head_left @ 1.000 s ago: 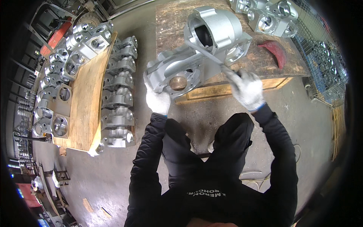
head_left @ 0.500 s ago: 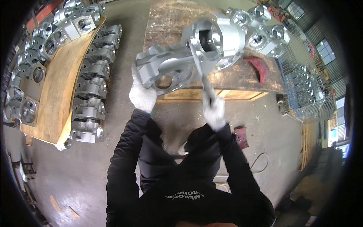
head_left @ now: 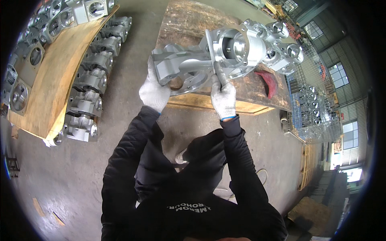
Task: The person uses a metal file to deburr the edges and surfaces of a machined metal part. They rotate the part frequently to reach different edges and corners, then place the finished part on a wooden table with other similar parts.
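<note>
A large silver metal casting (head_left: 183, 66) with round bored openings lies across the near part of the wooden bench. My left hand (head_left: 155, 94), in a white knit glove, is closed around its left end, the thumb along the end face. In my gloved right hand (head_left: 223, 98) is a long, narrow grey metal file (head_left: 210, 46). The index finger stretches along the file, which points away from me. Its blade crosses the casting beside the big bore on the right; whether it touches the rim there is hard to tell.
More silver castings (head_left: 277, 52) stand on the bench's far right, near a curved red piece (head_left: 266, 83). At left, castings line a wooden board (head_left: 60, 76), with another row beside it. A wire mesh cage (head_left: 311, 108) stands right of the wooden bench (head_left: 181, 20). A hose (head_left: 262, 176) lies on the floor.
My right hand has shifted slightly up and left, and the file now lies straighter along the bore's edge. My left hand keeps its grip on the casting. The whole view has turned somewhat.
</note>
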